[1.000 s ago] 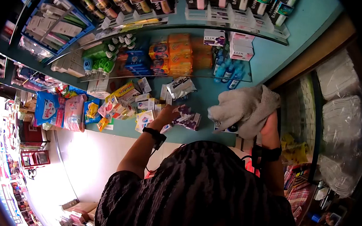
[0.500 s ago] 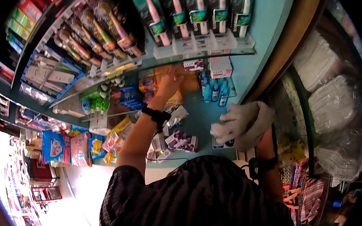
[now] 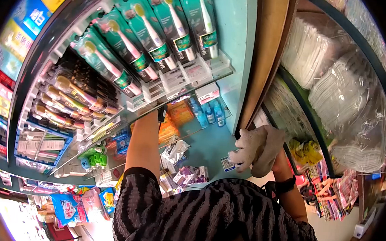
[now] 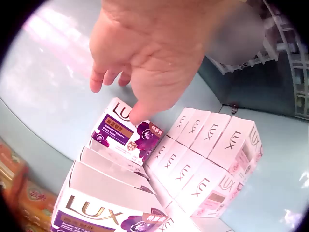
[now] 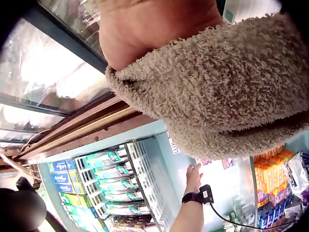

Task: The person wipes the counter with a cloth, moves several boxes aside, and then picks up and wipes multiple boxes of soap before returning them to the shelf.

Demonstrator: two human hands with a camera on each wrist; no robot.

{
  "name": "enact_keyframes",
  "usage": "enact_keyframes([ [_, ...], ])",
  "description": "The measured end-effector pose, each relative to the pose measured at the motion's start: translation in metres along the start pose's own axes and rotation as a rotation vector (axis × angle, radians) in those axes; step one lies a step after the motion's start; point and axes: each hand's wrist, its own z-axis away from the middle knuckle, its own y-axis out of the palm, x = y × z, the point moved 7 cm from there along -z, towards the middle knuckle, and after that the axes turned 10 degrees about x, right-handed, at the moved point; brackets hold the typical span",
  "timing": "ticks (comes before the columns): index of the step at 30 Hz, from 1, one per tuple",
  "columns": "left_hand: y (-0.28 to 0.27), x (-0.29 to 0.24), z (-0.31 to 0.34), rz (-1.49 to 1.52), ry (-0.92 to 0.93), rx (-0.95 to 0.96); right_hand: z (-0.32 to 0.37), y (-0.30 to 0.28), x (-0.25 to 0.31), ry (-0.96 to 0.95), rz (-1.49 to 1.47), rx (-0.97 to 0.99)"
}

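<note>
My left hand [image 4: 149, 58] is at a row of white and purple LUX soap boxes [image 4: 104, 191] under the glass shelf. Its thumb overlaps the upper front of the rearmost box [image 4: 123, 133], while the other fingers hang behind that box's top edge. In the head view this hand is hidden beneath the toothbrush shelf, and only the forearm [image 3: 145, 144] shows. My right hand [image 5: 154, 29] holds a bunched grey towel [image 5: 217, 87] off to the right, its fingers hidden by the cloth. Pink and white LUX boxes [image 4: 198, 164] stand stacked beside the purple ones.
Packaged toothbrushes [image 3: 152, 32] hang over the front of the glass shelf. Blue bottles [image 3: 209, 112] and orange packs [image 3: 180, 113] stand on the lower shelf. Several loose purple boxes [image 3: 189, 176] and a silver packet [image 3: 175, 150] lie on the counter. Plastic-wrapped white bundles [image 3: 343, 82] fill the right-hand cabinet.
The left hand has left the loose boxes on the counter and reached up and forward under the glass shelf. The head view has moved closer to the toothbrushes. The right hand keeps the towel.
</note>
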Motion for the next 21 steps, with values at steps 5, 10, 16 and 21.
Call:
enact_keyframes([
  [5, 0.005, -0.002, -0.012, -0.005, -0.004, 0.011, -0.007, -0.003, 0.003, -0.035, 0.191, 0.101],
  [10, 0.002, -0.002, -0.012, 0.023, 0.005, -0.007, -0.017, -0.020, -0.017, 0.057, -0.066, 0.146],
  [16, -0.011, -0.015, 0.007, 0.138, 0.067, -0.085, -0.009, -0.019, -0.018, 0.032, -0.140, 0.029],
  [21, -0.043, -0.067, 0.071, 0.466, 0.178, -0.116, -0.033, -0.018, -0.020, 0.059, 0.095, 0.384],
])
